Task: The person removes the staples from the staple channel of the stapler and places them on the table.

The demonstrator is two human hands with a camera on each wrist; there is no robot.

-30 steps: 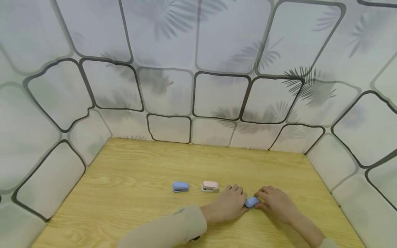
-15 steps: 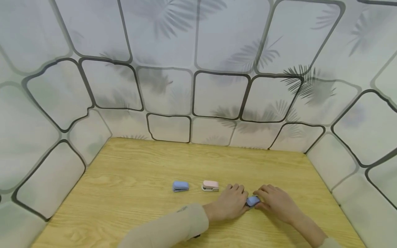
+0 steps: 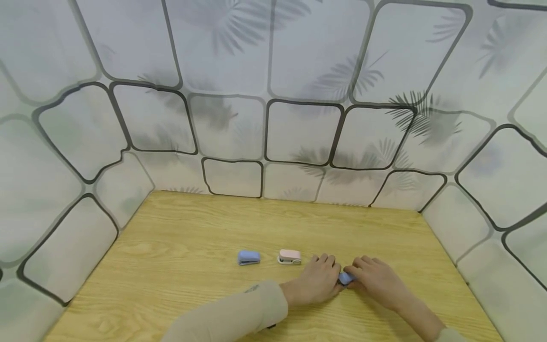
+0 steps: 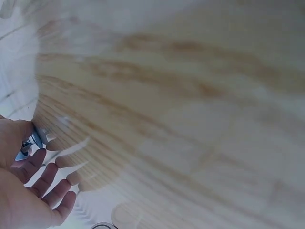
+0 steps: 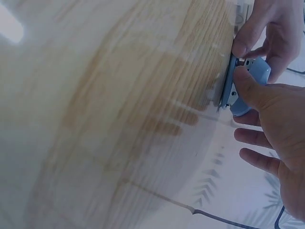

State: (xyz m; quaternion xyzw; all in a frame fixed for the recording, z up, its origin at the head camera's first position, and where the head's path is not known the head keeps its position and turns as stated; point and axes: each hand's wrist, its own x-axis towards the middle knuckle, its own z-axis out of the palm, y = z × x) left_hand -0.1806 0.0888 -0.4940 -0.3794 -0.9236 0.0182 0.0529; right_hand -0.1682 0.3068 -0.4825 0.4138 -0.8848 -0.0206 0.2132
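Head: gripping a blue stapler with left hand and right hand, over the table; with a pink stapler and a second blue stapler left of both. Left wrist: gripping one partly hidden end. Right wrist: pinching the other, just beside the left hand.

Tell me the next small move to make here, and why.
Probably turn the held blue stapler slightly to line up with the pink stapler and the other blue stapler: the left hand and right hand both grip it, and it looks slanted, while those two lie side by side.
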